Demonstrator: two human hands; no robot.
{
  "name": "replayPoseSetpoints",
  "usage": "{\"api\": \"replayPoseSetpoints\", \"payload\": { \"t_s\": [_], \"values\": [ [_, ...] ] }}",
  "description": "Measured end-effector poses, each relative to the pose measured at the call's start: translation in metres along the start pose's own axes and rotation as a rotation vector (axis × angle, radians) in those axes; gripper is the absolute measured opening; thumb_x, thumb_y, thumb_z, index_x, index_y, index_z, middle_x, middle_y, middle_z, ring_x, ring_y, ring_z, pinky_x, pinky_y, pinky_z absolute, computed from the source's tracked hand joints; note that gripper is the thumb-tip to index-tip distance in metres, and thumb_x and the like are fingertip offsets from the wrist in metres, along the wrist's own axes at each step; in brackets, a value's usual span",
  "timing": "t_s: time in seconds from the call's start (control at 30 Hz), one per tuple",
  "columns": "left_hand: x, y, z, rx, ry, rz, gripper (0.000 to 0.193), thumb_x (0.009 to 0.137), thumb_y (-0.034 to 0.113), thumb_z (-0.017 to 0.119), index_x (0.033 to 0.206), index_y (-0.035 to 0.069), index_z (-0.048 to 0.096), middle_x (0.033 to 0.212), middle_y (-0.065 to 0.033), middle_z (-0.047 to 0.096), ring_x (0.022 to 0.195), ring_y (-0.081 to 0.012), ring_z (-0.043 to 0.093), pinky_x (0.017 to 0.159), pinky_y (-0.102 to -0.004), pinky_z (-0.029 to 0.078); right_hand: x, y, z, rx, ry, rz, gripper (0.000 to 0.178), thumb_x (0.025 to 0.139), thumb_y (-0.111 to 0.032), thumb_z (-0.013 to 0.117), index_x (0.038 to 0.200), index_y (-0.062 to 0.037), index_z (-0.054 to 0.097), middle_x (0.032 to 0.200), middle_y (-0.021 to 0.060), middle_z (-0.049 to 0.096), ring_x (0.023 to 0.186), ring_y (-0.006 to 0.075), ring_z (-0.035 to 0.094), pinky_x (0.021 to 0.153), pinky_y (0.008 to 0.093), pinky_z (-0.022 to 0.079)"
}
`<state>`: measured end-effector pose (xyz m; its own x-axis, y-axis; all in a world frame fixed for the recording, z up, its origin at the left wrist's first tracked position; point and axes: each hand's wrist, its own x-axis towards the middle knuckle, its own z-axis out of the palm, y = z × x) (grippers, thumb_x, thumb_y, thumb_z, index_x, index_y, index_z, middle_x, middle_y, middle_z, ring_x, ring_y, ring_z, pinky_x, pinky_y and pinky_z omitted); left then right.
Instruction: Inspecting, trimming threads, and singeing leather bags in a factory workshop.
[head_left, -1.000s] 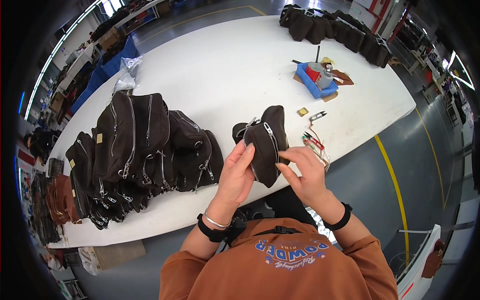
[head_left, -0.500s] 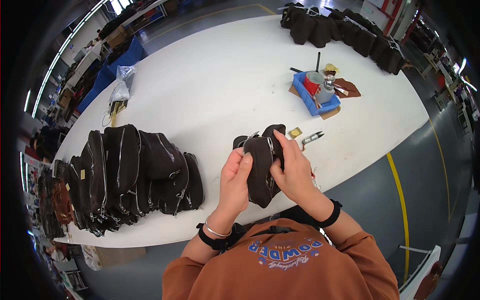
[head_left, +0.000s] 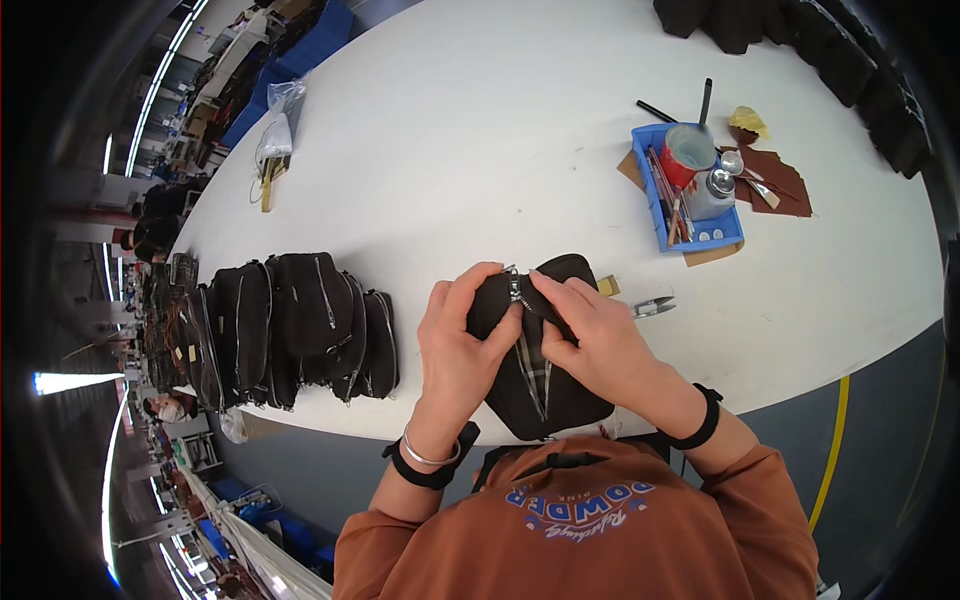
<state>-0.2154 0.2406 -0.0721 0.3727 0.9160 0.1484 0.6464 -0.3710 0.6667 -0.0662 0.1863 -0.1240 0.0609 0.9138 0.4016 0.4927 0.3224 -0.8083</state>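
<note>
1. Two bare hands meet at one dark brown bag, which sits at the near edge of the white table, right in front of the brown shirt; whether its underside fully rests there, I cannot tell;
2. The left hand is narrowed to a pinch on the bag's far end, its thumb and forefinger just beside a silver metal zip fitting;
3. The right hand grips the bag's fabric on the other side of that fitting, fingers bent, thumb close to the opening;
4. Silver zip teeth stand parted, drawing together toward the person; grey checked lining shows between them;
5. Just beyond the right hand lie silver snips; a small yellow piece shows near the bag's edge;
6. Farther off, a blue tray holds a red can and a bottle; brown scraps lie beside it;
7. Well apart on the left, several dark bags stand packed together.
</note>
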Motion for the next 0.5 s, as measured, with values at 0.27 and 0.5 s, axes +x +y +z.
{"api": "replayPoseSetpoints", "payload": {
  "t_s": [0.27,0.5],
  "values": [
    [-0.014,-0.053,-0.024,-0.413,-0.321,-0.234,0.006,0.081,0.006,0.063,0.085,0.002,0.061,0.073,-0.0023,0.057,0.066,-0.0084,0.05,0.058,-0.0237,0.041,0.018,-0.014,0.012,0.299,-0.129,0.251,0.025,0.076,-0.003,0.061,0.101,-0.0026,0.064,0.078,0.0113,0.061,0.06,0.0189,0.058,0.056,0.0298,0.047],
    [-0.037,-0.093,-0.049,-0.877,-0.459,-0.413,0.008,0.085,0.008,0.06,0.081,0.002,0.062,0.07,0.0037,0.057,0.065,-0.0024,0.048,0.056,-0.0185,0.037,0.011,-0.038,0.055,0.43,-0.189,0.44,0.023,0.076,-0.004,0.061,0.098,0.0,0.067,0.075,0.0073,0.062,0.058,0.0105,0.053,0.055,0.0238,0.043]
  ]
}}
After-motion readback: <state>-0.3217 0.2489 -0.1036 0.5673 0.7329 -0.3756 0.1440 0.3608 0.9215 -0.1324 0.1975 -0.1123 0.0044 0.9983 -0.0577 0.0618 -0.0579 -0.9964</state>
